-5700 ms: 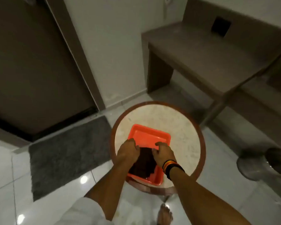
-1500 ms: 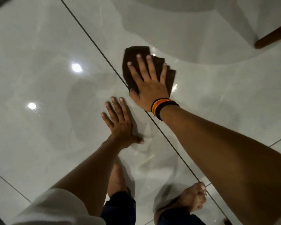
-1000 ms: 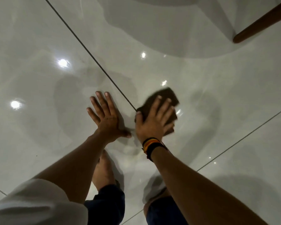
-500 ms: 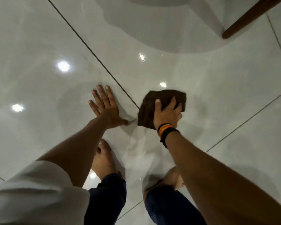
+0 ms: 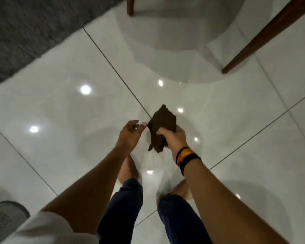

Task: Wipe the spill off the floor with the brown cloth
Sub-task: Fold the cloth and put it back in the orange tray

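Observation:
My right hand [image 5: 173, 138], with striped bands on its wrist, grips the bunched brown cloth [image 5: 161, 125] and holds it up off the glossy white tile floor [image 5: 60, 120]. My left hand [image 5: 130, 132] hovers just left of the cloth, fingers loosely apart, its fingertips close to the cloth's edge and holding nothing. I cannot make out any spill on the tiles below; only ceiling-light reflections show there. My bare feet stand under my arms.
A grey mat [image 5: 23, 30] lies at the top left. Two dark wooden table legs [image 5: 264, 36] stand at the top, with the table's round shadow between them. A grey slipper [image 5: 5, 217] sits at the bottom left.
My right hand lifted the cloth off the floor and bunched it. My left hand came up off the tiles. The view pulled back and up, showing the mat and table legs.

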Demonstrator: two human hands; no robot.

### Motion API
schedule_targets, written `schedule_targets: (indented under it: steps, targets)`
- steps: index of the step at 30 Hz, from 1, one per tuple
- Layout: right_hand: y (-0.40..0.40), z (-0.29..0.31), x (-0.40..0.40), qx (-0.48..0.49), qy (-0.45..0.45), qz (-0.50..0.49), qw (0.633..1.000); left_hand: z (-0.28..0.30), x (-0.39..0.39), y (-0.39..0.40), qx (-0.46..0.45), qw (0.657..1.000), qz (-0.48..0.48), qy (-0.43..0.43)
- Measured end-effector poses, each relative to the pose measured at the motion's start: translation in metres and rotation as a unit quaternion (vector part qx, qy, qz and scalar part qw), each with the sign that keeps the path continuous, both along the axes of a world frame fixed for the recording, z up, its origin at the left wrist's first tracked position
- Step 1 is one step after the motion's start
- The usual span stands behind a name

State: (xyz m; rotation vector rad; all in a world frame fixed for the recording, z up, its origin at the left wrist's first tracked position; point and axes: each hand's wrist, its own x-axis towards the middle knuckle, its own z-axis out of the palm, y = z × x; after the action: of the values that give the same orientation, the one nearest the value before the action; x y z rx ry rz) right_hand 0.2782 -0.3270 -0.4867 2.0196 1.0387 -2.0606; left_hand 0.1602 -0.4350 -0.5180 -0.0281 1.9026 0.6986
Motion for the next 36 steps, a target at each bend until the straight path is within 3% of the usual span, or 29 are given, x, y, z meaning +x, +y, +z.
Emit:
schedule_targets:
  steps: [4, 7, 11, 15, 19, 24, 29, 33, 36]
  targets:
    - [0.014, 0.145, -0.005, -0.020, 0.098, 0.025, 0.995, 0.127, -0.031, 0.044, 0.058, 0.991, 0.064, -0.100]
    - [0.040, 0.260, -0.023, 0.037, 0.111, 0.032, 0.993, 0.243, -0.058, 0.072, 0.100, 0.982, 0.027, -0.157]
    - [0.085, 0.385, -0.048, 0.130, 0.071, 0.001, 0.989, 0.382, -0.089, 0.106, 0.165, 0.985, -0.014, -0.047]
    - [0.130, 0.461, -0.067, 0.120, 0.102, -0.020, 0.987, 0.465, -0.112, 0.151, 0.200, 0.975, -0.096, 0.034]
    - [0.193, 0.484, -0.084, 0.195, 0.084, -0.037, 0.977, 0.487, -0.126, 0.212, 0.223, 0.968, -0.091, 0.077]
    - [0.288, 0.464, -0.118, 0.252, 0.033, -0.054, 0.966, 0.467, -0.142, 0.301, 0.224, 0.967, -0.061, 0.107]
    - [0.365, 0.413, -0.157, 0.201, 0.032, -0.043, 0.978, 0.430, -0.166, 0.372, 0.155, 0.978, -0.015, 0.141]
    - [0.410, 0.397, -0.167, 0.143, 0.052, 0.020, 0.988, 0.413, -0.179, 0.405, 0.110, 0.979, -0.073, 0.154]
    - [0.423, 0.419, -0.159, 0.150, 0.059, 0.049, 0.986, 0.423, -0.181, 0.408, 0.130, 0.956, -0.131, 0.227]
